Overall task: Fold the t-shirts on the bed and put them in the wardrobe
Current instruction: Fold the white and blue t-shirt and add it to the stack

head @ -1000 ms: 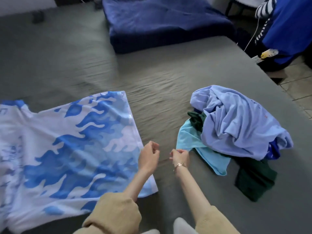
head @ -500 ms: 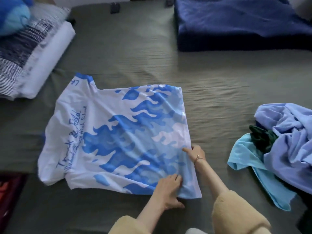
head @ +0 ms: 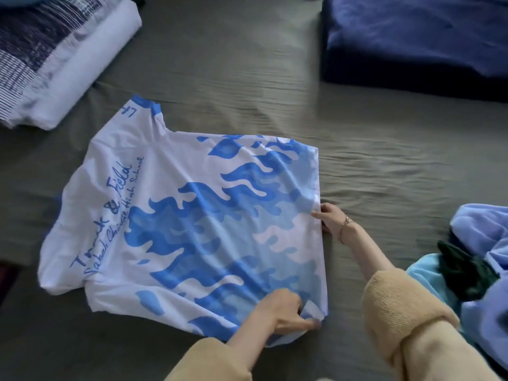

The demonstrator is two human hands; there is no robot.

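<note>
A white t-shirt with blue flame print and blue lettering (head: 192,224) lies spread flat on the grey bed (head: 220,86), collar to the left, hem to the right. My left hand (head: 283,312) pinches the near corner of the hem, which is lifted into a small fold. My right hand (head: 331,217) grips the hem's edge farther back. At the right edge sits a heap of unfolded shirts: a lilac one (head: 483,232), a dark green one (head: 464,273) and a light blue one (head: 428,273).
A white and dark striped pillow (head: 55,56) lies at the far left. A folded navy blanket (head: 417,34) sits at the far right of the bed. Bare grey sheet surrounds the spread shirt.
My view swung left from the shirt heap to the printed shirt. Both hands, empty and loosely closed before, moved onto the shirt's hem and took hold of it.
</note>
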